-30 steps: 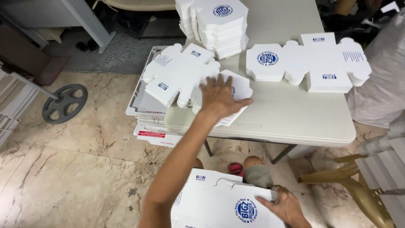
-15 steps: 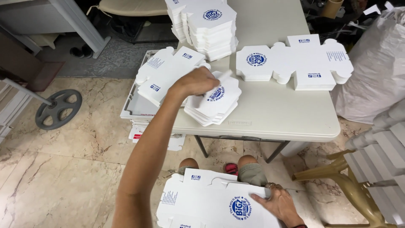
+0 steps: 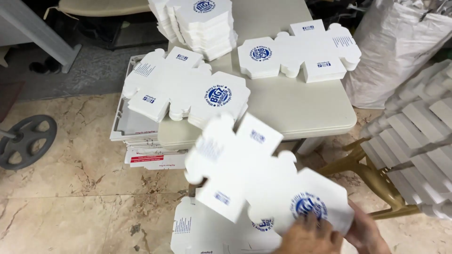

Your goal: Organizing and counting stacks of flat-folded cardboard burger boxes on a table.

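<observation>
left hand (image 3: 310,235) grips flat white carton (image 3: 263,183), blurred, lower centre of frame | right hand (image 3: 367,233) holds same carton's right edge | more flat cartons (image 3: 188,89) stacked on worktop (image 3: 301,108), upper centre | another sheet (image 3: 212,230) underneath

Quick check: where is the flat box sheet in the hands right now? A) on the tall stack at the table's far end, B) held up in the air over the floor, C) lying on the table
B: both hands grip the blurred flat box sheet at its near edge, below the table.
</observation>
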